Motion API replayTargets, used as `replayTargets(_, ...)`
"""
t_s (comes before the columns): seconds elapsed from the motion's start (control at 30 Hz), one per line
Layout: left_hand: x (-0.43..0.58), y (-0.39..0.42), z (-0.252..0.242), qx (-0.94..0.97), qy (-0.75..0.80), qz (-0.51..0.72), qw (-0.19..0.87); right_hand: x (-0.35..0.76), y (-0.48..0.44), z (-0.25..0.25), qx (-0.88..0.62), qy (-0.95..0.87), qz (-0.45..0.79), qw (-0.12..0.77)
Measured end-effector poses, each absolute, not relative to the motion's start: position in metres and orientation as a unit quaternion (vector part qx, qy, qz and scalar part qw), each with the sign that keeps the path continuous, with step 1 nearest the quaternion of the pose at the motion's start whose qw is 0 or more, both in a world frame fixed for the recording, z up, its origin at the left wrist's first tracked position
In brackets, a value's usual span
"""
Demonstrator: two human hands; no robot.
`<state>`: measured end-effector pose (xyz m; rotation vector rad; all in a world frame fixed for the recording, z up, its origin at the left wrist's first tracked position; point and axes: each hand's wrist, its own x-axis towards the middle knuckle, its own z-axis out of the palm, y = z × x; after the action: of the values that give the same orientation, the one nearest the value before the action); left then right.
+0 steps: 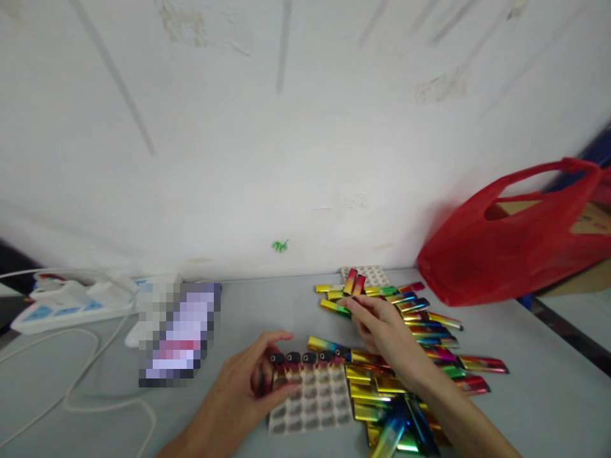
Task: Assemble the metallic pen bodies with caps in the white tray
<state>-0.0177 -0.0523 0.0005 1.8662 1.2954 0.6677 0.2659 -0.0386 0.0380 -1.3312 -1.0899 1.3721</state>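
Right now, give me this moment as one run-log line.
left hand: on tray edge by seated sticks | right hand: fingers on loose stick pile | red bag: rear right

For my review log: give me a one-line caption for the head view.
Left hand steadies a white cell tray while the right hand reaches into a pile of iridescent sticks beside a red bag.

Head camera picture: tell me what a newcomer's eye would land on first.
The heap of shiny rainbow-coloured sticks spread over the right middle of the grey table stands out most, with the right hand reaching into it. Next comes the red plastic bag at the far right against the wall. In front, the left hand rests at the white grid tray, whose back row holds a few dark-capped pieces.
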Motion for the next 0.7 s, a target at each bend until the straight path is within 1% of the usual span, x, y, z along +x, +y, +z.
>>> replayTargets(0.13, -0.017, -0.051, 0.001, 0.734, 0.500, 0.267, 0.375, 0.264, -0.039, 0.040, -0.536, -0.437, 0.540, 0.479)
replayTargets(0.2, -0.018, -0.051, -0.001, 0.736, 0.495, 0.271, 0.373, 0.265, -0.037, 0.038, -0.521, -0.413, 0.572, 0.481)
replayTargets(0.3, -0.019, -0.050, -0.005, 0.741, 0.491, 0.270, 0.370, 0.268, -0.035, 0.037, -0.488, -0.357, 0.651, 0.459)
replayTargets(0.4, -0.019, -0.051, -0.005, 0.742, 0.493, 0.268, 0.367, 0.269, -0.036, 0.041, -0.467, -0.331, 0.688, 0.447)
replayTargets(0.7, -0.017, -0.053, 0.001, 0.734, 0.498, 0.270, 0.375, 0.266, -0.042, 0.045, -0.454, -0.266, 0.705, 0.476)
